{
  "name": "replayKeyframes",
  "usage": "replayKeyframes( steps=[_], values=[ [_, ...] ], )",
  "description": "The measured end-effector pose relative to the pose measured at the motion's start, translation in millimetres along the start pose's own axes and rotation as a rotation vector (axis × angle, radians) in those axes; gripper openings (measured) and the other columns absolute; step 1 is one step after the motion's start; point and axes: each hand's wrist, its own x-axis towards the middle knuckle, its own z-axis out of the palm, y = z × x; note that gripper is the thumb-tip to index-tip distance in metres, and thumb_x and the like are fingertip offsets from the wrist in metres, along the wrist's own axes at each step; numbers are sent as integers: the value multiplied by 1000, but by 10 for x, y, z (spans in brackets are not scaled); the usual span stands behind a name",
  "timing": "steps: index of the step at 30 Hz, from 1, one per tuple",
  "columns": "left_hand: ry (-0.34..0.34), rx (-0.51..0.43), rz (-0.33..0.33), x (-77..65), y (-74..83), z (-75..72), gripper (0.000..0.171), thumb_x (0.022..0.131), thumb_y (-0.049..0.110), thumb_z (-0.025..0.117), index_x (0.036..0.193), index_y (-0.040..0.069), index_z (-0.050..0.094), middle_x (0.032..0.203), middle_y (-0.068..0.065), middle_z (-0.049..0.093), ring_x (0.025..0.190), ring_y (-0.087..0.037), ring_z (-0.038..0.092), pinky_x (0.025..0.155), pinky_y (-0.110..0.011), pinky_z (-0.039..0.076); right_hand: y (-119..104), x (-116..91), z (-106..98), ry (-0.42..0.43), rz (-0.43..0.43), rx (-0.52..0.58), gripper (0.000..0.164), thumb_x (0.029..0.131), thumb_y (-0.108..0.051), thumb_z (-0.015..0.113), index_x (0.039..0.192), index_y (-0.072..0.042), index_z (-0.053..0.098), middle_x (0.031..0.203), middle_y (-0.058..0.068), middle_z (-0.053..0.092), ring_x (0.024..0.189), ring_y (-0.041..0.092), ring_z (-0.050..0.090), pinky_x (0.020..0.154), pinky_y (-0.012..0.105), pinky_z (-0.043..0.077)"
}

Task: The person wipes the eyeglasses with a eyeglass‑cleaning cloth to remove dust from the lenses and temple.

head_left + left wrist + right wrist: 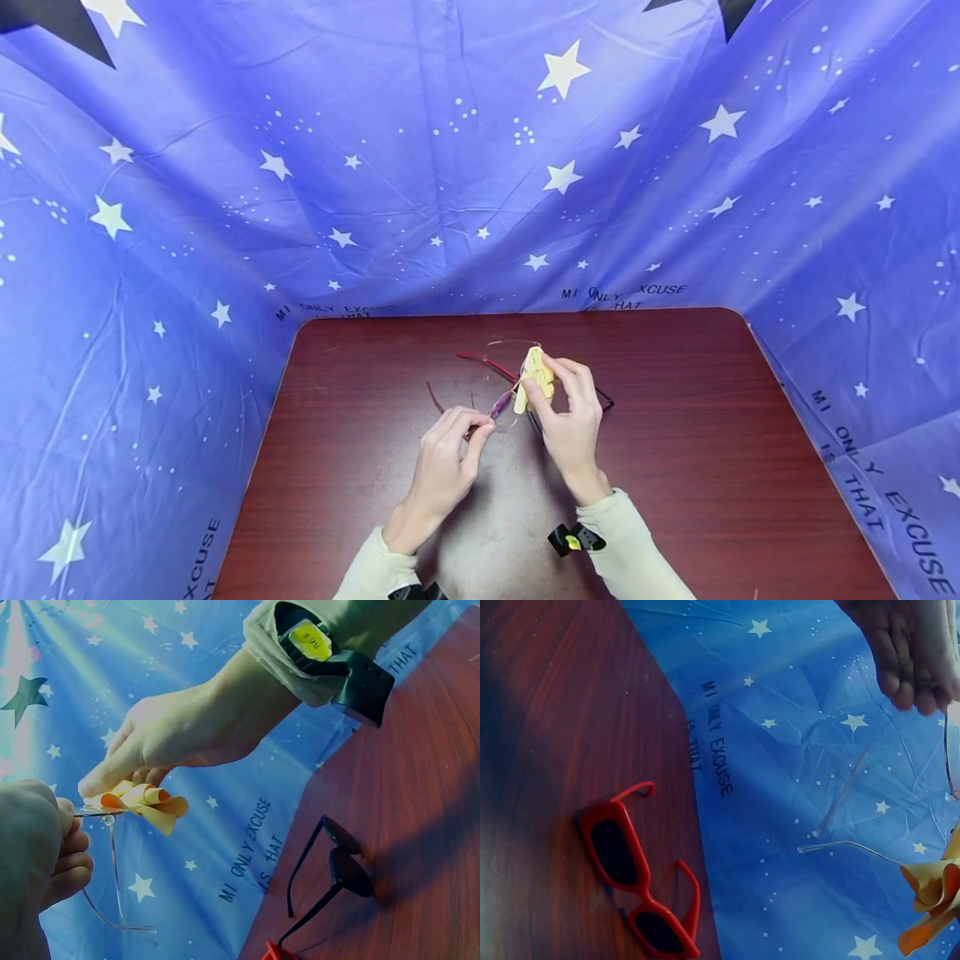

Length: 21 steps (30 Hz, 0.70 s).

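My left hand [446,454] pinches thin wire-framed glasses by one side. A purple-tinted lens [500,405] shows between the two hands in the head view. My right hand [570,425] grips a crumpled yellow cloth [534,379] against the other side of the glasses; the cloth hides that part. Both hands hold these things up off the table. In the left wrist view the cloth [169,814] bunches in folds under the right fingers, and the thin temples [116,877] hang below. One clear-tipped temple [847,844] also sticks out beside the cloth in the right wrist view.
Red-framed sunglasses [637,877] lie on the brown table [675,467], partly behind the hands in the head view. Black sunglasses [351,871] lie on it too, beyond the right hand. A thin brown piece [433,396] shows behind the left hand. Blue star-patterned curtains [420,192] surround the table.
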Motion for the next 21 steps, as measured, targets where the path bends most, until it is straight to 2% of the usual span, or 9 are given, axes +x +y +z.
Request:
replayKeyframes(
  steps=[4,8,11,17,21],
  values=[
    [4,-7,7,9,5,-1,9,100,14,67,95,7,70,91,-1,70,80,-13,65,71,-22,54,111,-81,3,-36,-16,15,40,78,14,81,115,3,74,105,23,66,91,31,61,87,11,44],
    [10,-9,17,8,1,1,1,97,9,69,97,9,71,91,-4,70,81,-13,65,70,-25,55,134,-118,-18,-70,-103,37,31,81,14,76,110,2,76,102,20,69,94,31,63,88,13,46],
    [11,-12,14,5,-3,-4,7,94,5,72,99,10,71,91,-5,71,82,-14,66,70,-27,56,143,-110,-34,-91,-155,45,30,81,15,75,108,2,77,101,19,70,93,32,63,86,13,46],
    [6,-16,31,8,-10,-7,4,98,9,68,96,8,70,93,-2,71,86,-15,67,74,-26,55,233,35,-66,-36,-118,45,29,80,18,76,105,4,77,99,22,70,96,36,64,94,16,48],
    [-2,-30,23,9,4,-19,3,96,6,70,96,9,70,93,-3,71,86,-15,67,73,-27,55,247,101,-92,-34,-114,65,29,79,19,76,105,6,77,98,24,70,97,39,64,97,18,47]
  ],
)
